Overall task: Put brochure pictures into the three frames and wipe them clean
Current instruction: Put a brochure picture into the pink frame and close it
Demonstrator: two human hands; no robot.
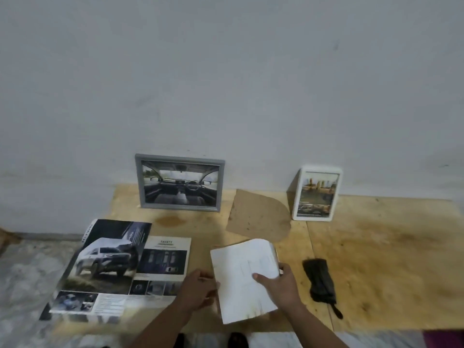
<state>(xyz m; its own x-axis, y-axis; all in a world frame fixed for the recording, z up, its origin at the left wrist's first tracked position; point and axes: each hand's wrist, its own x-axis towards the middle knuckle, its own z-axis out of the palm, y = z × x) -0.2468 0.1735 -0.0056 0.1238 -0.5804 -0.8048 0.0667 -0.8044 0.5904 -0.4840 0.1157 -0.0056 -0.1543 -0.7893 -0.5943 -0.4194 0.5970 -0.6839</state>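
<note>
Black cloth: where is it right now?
In the head view, the black cloth lies on the wooden board, to the right of the right hand and nearer the camera than the white frame by the wall.

Brochure left, cloth right, two frames behind against wall.

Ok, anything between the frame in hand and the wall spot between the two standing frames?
Only the loose brown backing board lying flat in that gap. Otherwise the white frame, held by both hands, has an open path over the plywood.
</note>
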